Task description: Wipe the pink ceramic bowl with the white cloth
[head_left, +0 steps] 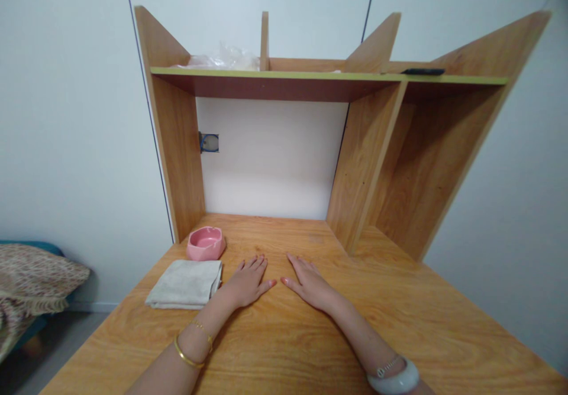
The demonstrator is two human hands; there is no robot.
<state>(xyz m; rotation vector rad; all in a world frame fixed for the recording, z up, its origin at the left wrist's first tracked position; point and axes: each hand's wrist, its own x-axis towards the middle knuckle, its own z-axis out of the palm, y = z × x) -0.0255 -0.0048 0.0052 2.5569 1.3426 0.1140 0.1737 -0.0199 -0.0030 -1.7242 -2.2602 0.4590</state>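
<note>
My left hand (247, 282) lies palm down on the wooden desk (284, 342), fingers stretched out and holding nothing. Its wrist is close to a folded grey cloth (185, 284) on the left. Just behind the cloth sits a pink ashtray-like dish (206, 243) with faceted sides. My right hand (308, 284) also rests flat on the desktop with its fingers extended. The two thumbs point toward each other, a small gap between them.
A wooden shelf unit (275, 75) rises at the desk's back. On its upper board are a crumpled clear plastic bag (226, 58) and a flat black object (423, 71). An opening with blue wire (210, 142) shows in the wall. A patterned fringed blanket (39, 274) lies at far left.
</note>
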